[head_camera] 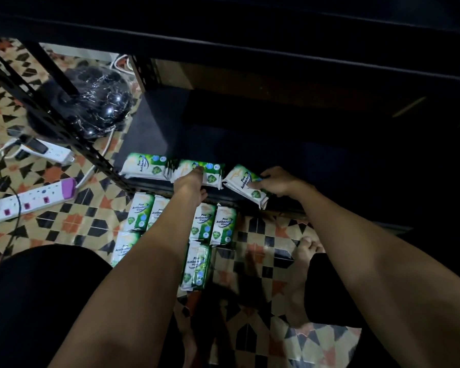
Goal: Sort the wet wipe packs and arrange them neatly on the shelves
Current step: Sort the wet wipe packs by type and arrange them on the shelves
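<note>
On the dark shelf (154, 128), each hand's grip holds a "Pine Antibacterial Wipes" pack.

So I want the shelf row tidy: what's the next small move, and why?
Probably turn the third pack square and set it flat beside the middle pack. The right hand holds it tilted, overhanging the shelf edge, while the left pack and middle one lie straight in line.
</note>
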